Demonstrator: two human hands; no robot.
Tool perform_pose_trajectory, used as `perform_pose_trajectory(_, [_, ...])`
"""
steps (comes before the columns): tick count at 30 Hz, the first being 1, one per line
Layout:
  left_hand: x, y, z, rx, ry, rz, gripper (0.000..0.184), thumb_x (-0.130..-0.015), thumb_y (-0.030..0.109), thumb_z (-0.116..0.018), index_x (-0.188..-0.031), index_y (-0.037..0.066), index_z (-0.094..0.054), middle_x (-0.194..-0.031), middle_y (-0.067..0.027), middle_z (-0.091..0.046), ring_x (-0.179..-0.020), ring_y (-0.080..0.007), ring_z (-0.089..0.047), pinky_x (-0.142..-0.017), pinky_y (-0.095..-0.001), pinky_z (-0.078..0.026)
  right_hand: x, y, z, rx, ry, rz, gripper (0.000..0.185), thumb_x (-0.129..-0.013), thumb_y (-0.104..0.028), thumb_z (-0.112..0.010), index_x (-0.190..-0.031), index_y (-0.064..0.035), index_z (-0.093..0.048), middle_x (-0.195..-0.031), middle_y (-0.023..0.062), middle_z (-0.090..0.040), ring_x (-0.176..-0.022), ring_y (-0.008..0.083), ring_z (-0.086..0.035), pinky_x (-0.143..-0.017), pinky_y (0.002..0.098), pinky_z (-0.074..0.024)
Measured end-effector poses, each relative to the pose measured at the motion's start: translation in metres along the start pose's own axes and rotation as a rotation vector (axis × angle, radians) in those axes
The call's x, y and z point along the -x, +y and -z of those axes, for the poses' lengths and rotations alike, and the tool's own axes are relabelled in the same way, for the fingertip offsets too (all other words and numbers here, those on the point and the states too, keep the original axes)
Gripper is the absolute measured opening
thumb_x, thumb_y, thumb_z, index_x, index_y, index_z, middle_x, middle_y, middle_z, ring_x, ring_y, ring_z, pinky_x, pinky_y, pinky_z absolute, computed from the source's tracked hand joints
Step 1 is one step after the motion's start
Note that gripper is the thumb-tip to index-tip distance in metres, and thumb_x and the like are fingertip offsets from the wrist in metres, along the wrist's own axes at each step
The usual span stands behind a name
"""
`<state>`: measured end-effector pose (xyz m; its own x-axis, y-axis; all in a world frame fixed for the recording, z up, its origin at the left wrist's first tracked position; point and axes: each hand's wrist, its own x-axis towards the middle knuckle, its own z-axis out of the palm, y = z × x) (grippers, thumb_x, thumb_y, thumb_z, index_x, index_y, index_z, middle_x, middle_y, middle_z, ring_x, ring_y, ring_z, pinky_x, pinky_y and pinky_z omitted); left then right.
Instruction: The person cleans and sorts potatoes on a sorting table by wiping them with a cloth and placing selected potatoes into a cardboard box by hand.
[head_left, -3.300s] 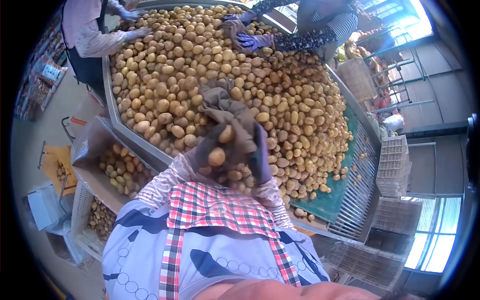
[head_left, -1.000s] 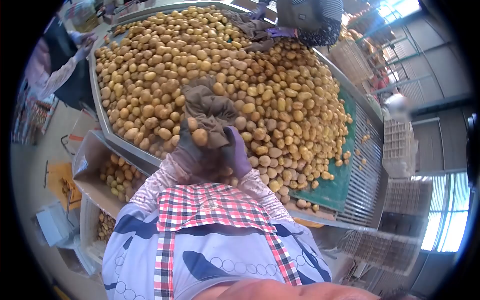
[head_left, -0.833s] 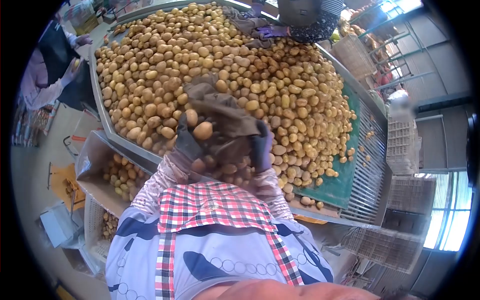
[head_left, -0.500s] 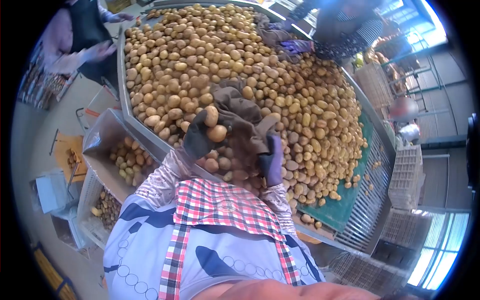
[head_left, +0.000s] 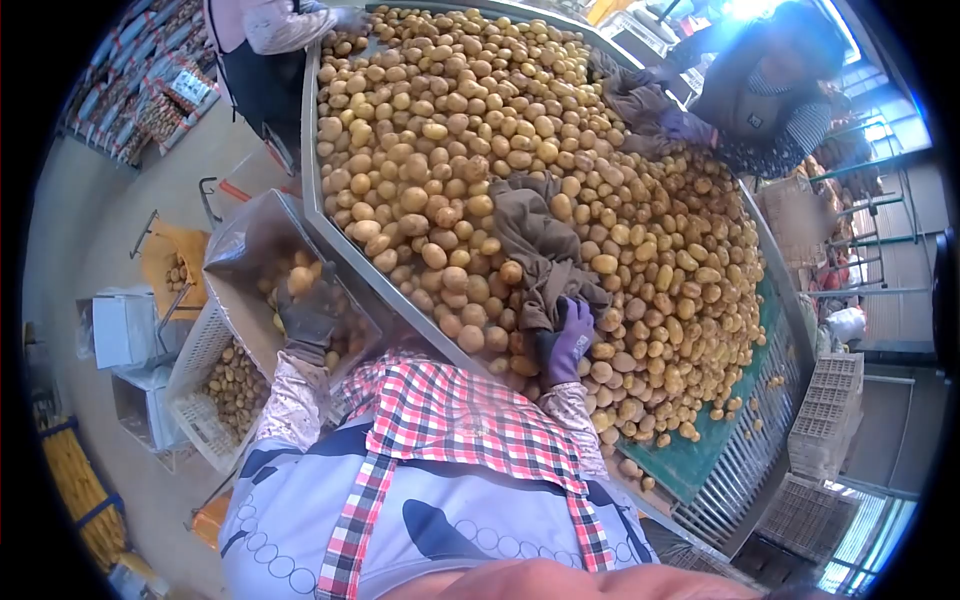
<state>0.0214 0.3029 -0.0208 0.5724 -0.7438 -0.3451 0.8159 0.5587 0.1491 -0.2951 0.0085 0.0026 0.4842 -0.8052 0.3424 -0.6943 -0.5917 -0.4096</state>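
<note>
My left hand [head_left: 308, 318], in a dark grey glove, reaches into a plastic-lined cardboard box [head_left: 238, 325]. A potato [head_left: 300, 281] sits between its fingers, which are partly hidden; other potatoes lie around it in the box. My right hand [head_left: 570, 342], in a purple and black glove, grips the lower end of a brown cloth [head_left: 540, 245]. That cloth is bunched up on a big heap of potatoes [head_left: 420, 150] on the metal-rimmed sorting table [head_left: 375, 292].
A co-worker [head_left: 765, 100] in purple gloves handles dark cloth across the table. Another person [head_left: 270, 60] stands at the far left. A white crate of potatoes [head_left: 195, 400] stands beside the box. Green matting [head_left: 680, 455] and a slatted metal chute [head_left: 735, 480] lie right; stacked crates [head_left: 828, 410] stand beyond.
My left hand has moved from the heap, where it held two potatoes, down left into the cardboard box. My right hand stays on the cloth. The view has shifted.
</note>
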Motion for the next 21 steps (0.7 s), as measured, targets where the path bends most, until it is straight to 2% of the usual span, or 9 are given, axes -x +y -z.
perform_pose_trajectory(3, [-0.027, -0.009, 0.015, -0.274, -0.078, -0.012, 0.042, -0.098, 0.033, -0.050, -0.130, 0.006, -0.052, -0.117, -0.0126, -0.059, -0.099, -0.0234, -0.059, -0.072, -0.0316, -0.053, 0.000, -0.018, 0.010, 0.049, 0.016, 0.027, 0.036, -0.076, -0.011, -0.067, -0.111, -0.0087, -0.061, -0.112, 0.0124, -0.059, -0.099, 0.0324, -0.056, -0.086, 0.0387, -0.0468])
perform_pose_trajectory(5, [-0.028, -0.048, -0.082, -0.722, 0.222, -0.145, 0.041, -0.096, 0.032, -0.053, -0.128, 0.007, -0.053, -0.104, -0.0094, -0.059, -0.076, -0.0154, -0.059, -0.063, -0.0260, -0.050, 0.003, -0.003, -0.004, 0.081, -0.025, 0.028, 0.039, -0.073, -0.014, -0.069, -0.111, -0.0103, -0.061, -0.113, 0.0124, -0.059, -0.100, 0.0327, -0.056, -0.086, 0.0390, -0.0466])
perform_pose_trajectory(7, [-0.069, -0.060, -0.063, -1.327, 0.042, -0.205, 0.037, -0.091, 0.022, -0.057, -0.125, 0.009, -0.056, -0.108, -0.0129, -0.059, -0.087, -0.0216, -0.062, -0.073, -0.0324, -0.053, 0.005, 0.003, -0.010, 0.136, -0.041, 0.024, 0.039, -0.073, -0.015, -0.069, -0.111, -0.0113, -0.061, -0.113, 0.0124, -0.058, -0.101, 0.0324, -0.056, -0.086, 0.0392, -0.0465])
perform_pose_trajectory(10, [-0.100, -0.091, -0.075, -2.472, -0.246, -0.702, 0.050, -0.078, 0.008, -0.058, -0.128, 0.013, -0.056, -0.125, -0.0150, -0.055, -0.117, -0.0377, -0.051, -0.098, -0.0487, -0.043, 0.012, 0.017, -0.019, 0.138, 0.001, 0.055, 0.035, -0.078, -0.012, -0.062, -0.112, -0.0127, -0.061, -0.115, 0.0116, -0.058, -0.102, 0.0319, -0.056, -0.087, 0.0398, -0.0463])
perform_pose_trajectory(13, [-0.123, -0.114, -0.070, -2.864, -0.291, -0.426, 0.058, -0.077, 0.011, -0.058, -0.134, 0.018, -0.051, -0.135, -0.0126, -0.048, -0.124, -0.0385, -0.043, -0.100, -0.0404, -0.043, 0.013, -0.010, -0.003, 0.125, 0.102, 0.045, 0.031, -0.085, -0.008, -0.054, -0.115, -0.0145, -0.061, -0.117, 0.0094, -0.057, -0.105, 0.0302, -0.056, -0.088, 0.0400, -0.0461])
perform_pose_trajectory(17, [-0.145, -0.087, -0.091, -2.364, -0.445, -0.255, 0.047, -0.065, 0.005, -0.065, -0.111, 0.013, -0.066, -0.104, -0.0079, -0.061, -0.103, -0.0270, -0.056, -0.088, -0.0377, -0.047, 0.014, -0.043, 0.008, 0.116, 0.196, -0.052, 0.029, -0.089, -0.009, -0.050, -0.115, -0.0165, -0.061, -0.118, 0.0079, -0.057, -0.107, 0.0285, -0.055, -0.089, 0.0391, -0.0460])
perform_pose_trajectory(18, [-0.153, -0.083, -0.084, -1.690, -0.282, 0.067, 0.032, -0.071, 0.004, -0.063, -0.102, 0.009, -0.067, -0.088, -0.0069, -0.064, -0.078, -0.0187, -0.062, -0.067, -0.0332, -0.052, 0.012, -0.040, 0.006, 0.130, 0.181, -0.055, 0.029, -0.089, -0.009, -0.050, -0.115, -0.0170, -0.061, -0.118, 0.0076, -0.058, -0.108, 0.0282, -0.055, -0.088, 0.0389, -0.0460])
perform_pose_trajectory(19, [-0.160, -0.081, -0.095, -1.564, -0.131, 0.164, 0.023, -0.074, 0.003, -0.062, -0.097, 0.004, -0.065, -0.083, -0.0047, -0.064, -0.069, -0.0152, -0.061, -0.058, -0.0294, -0.050, 0.010, -0.036, 0.003, 0.143, 0.167, -0.057, 0.029, -0.089, -0.009, -0.050, -0.114, -0.0176, -0.061, -0.118, 0.0073, -0.058, -0.108, 0.0280, -0.055, -0.087, 0.0386, -0.0460])
perform_pose_trajectory(21, [-0.189, -0.083, -0.096, -1.475, -0.121, 0.007, 0.020, -0.072, 0.001, -0.066, -0.091, 0.004, -0.062, -0.079, -0.0020, -0.059, -0.072, -0.0126, -0.057, -0.064, -0.0252, -0.049, 0.013, -0.011, -0.007, 0.196, 0.071, -0.014, 0.028, -0.088, -0.011, -0.051, -0.113, -0.0197, -0.062, -0.118, 0.0063, -0.058, -0.107, 0.0278, -0.055, -0.086, 0.0391, -0.0458])
